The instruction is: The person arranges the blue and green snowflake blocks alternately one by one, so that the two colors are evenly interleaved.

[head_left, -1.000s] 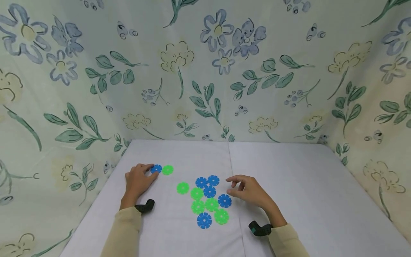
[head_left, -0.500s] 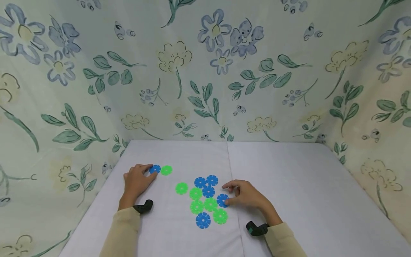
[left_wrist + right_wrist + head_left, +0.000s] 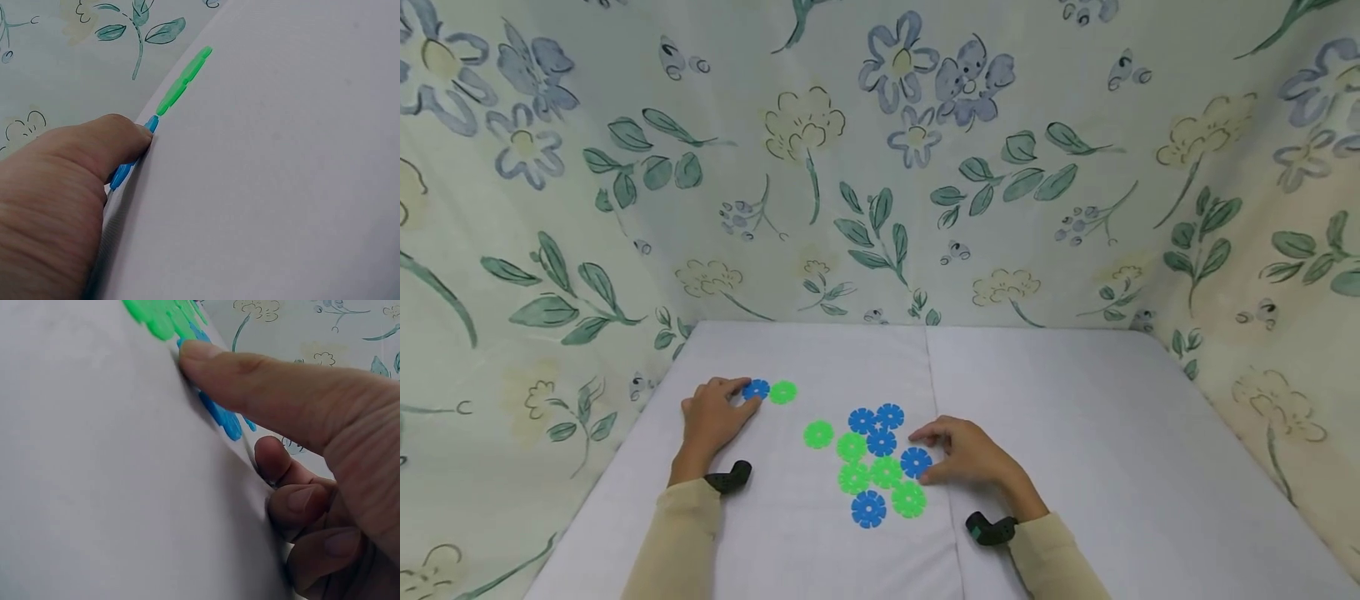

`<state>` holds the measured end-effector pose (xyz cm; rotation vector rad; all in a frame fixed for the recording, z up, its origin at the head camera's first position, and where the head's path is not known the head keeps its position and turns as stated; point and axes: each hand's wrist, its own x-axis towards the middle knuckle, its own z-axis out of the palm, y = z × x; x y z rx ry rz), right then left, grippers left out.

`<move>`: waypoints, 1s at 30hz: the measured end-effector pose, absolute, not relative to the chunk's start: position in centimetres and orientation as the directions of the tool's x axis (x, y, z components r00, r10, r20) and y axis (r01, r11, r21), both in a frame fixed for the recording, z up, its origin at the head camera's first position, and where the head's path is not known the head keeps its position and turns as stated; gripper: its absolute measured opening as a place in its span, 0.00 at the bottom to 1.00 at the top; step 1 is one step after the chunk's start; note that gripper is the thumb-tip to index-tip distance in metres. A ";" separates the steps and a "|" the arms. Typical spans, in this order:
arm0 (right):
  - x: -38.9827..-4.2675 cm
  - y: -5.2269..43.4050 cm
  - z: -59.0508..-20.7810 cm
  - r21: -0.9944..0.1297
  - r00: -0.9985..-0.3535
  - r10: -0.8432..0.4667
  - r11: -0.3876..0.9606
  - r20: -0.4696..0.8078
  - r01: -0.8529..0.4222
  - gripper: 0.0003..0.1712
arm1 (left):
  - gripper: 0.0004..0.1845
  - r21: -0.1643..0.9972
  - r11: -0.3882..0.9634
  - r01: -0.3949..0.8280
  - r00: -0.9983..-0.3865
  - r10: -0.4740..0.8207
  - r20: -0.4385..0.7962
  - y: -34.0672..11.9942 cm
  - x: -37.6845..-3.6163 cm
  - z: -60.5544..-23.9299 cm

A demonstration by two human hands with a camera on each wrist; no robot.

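In the head view, my left hand (image 3: 711,423) grips a blue slotted snowflake disc (image 3: 756,389) between thumb and index finger at the table's left. A green snowflake disc (image 3: 783,392) lies against its right side; the left wrist view shows that green disc (image 3: 185,81) just beyond the blue edge. My right hand (image 3: 973,456) curves its thumb and index finger round another blue snowflake disc (image 3: 916,462), at the right of the loose group. In the right wrist view the thumb (image 3: 250,378) covers part of this blue disc (image 3: 220,417); the other fingers are curled.
Between the hands lie several loose discs, among them a single green disc (image 3: 818,434), a blue one (image 3: 868,508) nearest me and a green one (image 3: 908,499). A white cloth (image 3: 1075,433) covers the table. Floral fabric (image 3: 820,250) hangs behind and at the sides.
My right hand has come left and down from beside the group to the rightmost blue disc, with the thumb now at its lower edge. My left hand keeps its grip on the other blue disc.
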<state>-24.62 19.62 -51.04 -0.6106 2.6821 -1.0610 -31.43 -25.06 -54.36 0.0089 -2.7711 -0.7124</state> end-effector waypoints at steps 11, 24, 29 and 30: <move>-24.6 19.2 -50.9 -0.656 -0.898 -0.438 0.690 -0.041 -0.307 0.28 | 0.28 0.479 0.876 0.062 -0.961 -0.077 0.265 -24.9 -31.0 -54.0; -24.5 19.0 -50.6 -0.643 -0.906 -0.420 0.708 -0.051 -0.292 0.28 | 0.28 0.470 0.880 0.061 -0.961 -0.076 0.266 -24.8 -31.1 -54.0; -24.5 19.1 -50.9 -0.643 -0.909 -0.412 0.713 -0.063 -0.278 0.28 | 0.28 0.465 0.884 0.056 -0.963 -0.076 0.260 -24.8 -31.1 -54.1; -24.5 19.1 -50.9 -0.644 -0.909 -0.412 0.712 -0.059 -0.281 0.28 | 0.28 0.463 0.884 0.056 -0.962 -0.076 0.262 -24.8 -31.1 -54.2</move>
